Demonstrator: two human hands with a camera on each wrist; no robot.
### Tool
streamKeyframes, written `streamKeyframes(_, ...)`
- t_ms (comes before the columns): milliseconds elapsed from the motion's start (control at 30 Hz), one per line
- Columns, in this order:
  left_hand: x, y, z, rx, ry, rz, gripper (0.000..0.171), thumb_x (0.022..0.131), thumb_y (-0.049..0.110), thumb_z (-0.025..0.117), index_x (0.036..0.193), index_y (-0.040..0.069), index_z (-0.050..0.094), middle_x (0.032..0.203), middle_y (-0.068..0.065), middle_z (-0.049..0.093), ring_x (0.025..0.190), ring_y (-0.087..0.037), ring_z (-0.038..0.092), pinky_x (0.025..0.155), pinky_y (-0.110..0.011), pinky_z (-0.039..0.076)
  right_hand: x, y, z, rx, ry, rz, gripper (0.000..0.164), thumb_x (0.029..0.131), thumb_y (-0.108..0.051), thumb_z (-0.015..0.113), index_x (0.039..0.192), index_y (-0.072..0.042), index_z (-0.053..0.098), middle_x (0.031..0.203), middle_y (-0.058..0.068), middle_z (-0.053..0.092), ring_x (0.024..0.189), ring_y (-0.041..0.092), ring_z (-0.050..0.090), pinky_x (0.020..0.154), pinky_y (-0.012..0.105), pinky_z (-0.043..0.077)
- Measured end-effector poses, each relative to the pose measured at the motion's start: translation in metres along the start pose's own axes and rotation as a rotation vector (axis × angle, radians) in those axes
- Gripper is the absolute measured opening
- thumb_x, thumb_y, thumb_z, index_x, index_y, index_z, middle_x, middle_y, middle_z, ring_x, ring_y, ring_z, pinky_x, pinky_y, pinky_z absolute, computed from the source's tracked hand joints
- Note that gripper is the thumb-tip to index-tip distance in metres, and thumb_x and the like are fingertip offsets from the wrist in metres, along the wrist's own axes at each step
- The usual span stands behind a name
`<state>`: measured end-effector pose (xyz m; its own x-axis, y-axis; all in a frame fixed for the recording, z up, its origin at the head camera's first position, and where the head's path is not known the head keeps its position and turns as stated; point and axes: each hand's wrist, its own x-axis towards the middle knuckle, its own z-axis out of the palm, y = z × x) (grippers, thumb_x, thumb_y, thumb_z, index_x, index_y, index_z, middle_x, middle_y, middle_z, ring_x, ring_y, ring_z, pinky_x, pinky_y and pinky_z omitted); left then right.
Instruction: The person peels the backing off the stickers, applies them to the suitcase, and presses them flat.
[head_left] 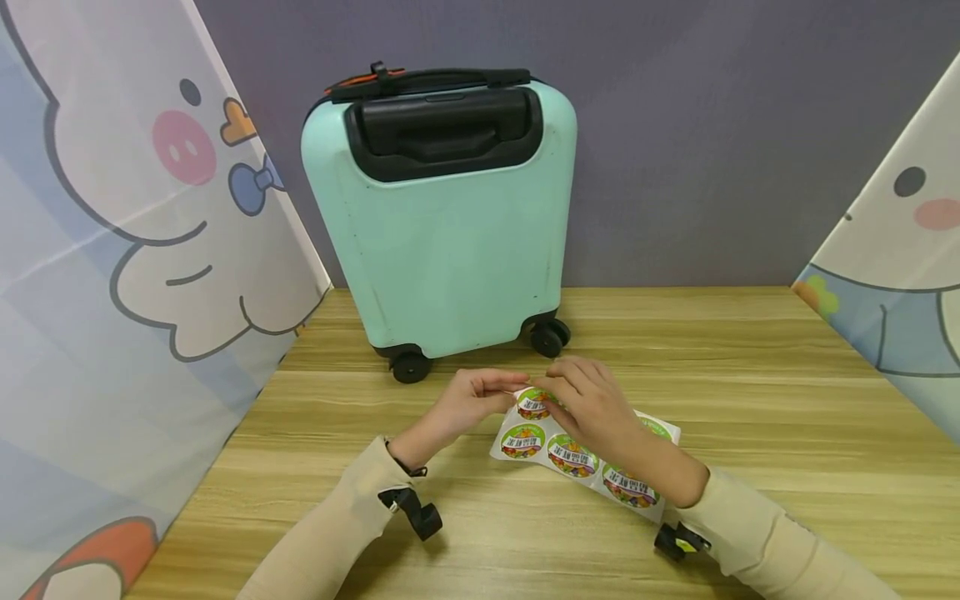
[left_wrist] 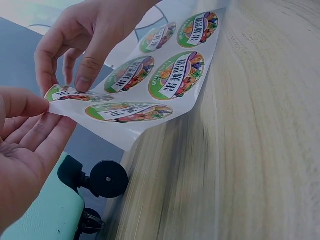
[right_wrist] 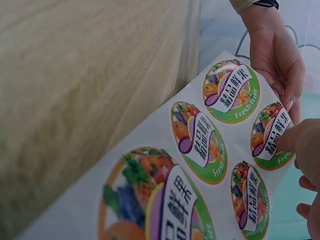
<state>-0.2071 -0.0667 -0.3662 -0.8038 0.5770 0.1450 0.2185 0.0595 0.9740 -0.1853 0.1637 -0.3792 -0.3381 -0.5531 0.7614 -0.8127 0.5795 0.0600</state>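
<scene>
A white sheet (head_left: 542, 459) of round fruit stickers lies at a slant over the wooden table, its near-left part raised and bent. My left hand (head_left: 465, 407) pinches the far-left corner between thumb and fingers. From the other side my right hand (head_left: 596, 412) reaches over the sheet. Its thumb presses on the corner sticker (right_wrist: 272, 135) while the index finger curls at the sheet's edge beside it. Each sticker, such as the lower-left one (head_left: 522, 442), has a green and orange rim, printed fruit and a white label band. I cannot tell whether the corner sticker is lifted.
A mint-green suitcase (head_left: 457, 258) with black wheels (head_left: 550, 337) stands upright behind the hands. The wood-grain table (head_left: 780, 400) runs back to a grey wall (head_left: 690, 150). Cartoon-printed panels (head_left: 225, 275) flank it on both sides.
</scene>
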Motion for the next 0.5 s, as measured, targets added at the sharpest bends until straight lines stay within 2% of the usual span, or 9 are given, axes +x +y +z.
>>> streamKeyframes(100,0.0000,-0.0009,0.0000,-0.008,0.001,0.007,0.037,0.094,-0.004,0.059,0.130,-0.012,0.058,0.124,-0.027,0.062,0.106,-0.027,0.067,0.086,-0.032,0.055,0.0008,0.0003,0.0009,-0.001,0.011,-0.007,0.017,0.098,-0.015,0.063,0.110,-0.004,0.068,0.104,0.011,0.063,0.104,0.032,0.059,0.090,0.049,0.047)
streamKeyframes(233,-0.0009,-0.0026,0.0008,-0.026,-0.003,0.006,0.037,0.093,-0.006,0.059,0.130,-0.014,0.057,0.124,-0.029,0.062,0.106,-0.027,0.067,0.088,-0.036,0.055,0.0015,0.0003,0.0019,0.002,0.019,-0.019,0.024,0.104,-0.023,0.054,0.108,-0.004,0.068,0.103,0.010,0.063,0.102,0.031,0.059,0.089,0.048,0.047)
streamKeyframes(500,-0.0002,-0.0035,0.0008,-0.038,0.006,0.008,0.037,0.092,-0.008,0.061,0.129,-0.014,0.057,0.124,-0.030,0.062,0.104,-0.028,0.068,0.087,-0.036,0.056,0.0037,0.0007,0.0028,-0.014,0.051,-0.041,0.032,0.107,-0.027,0.047,0.104,-0.004,0.069,0.100,0.009,0.064,0.101,0.031,0.060,0.086,0.047,0.048)
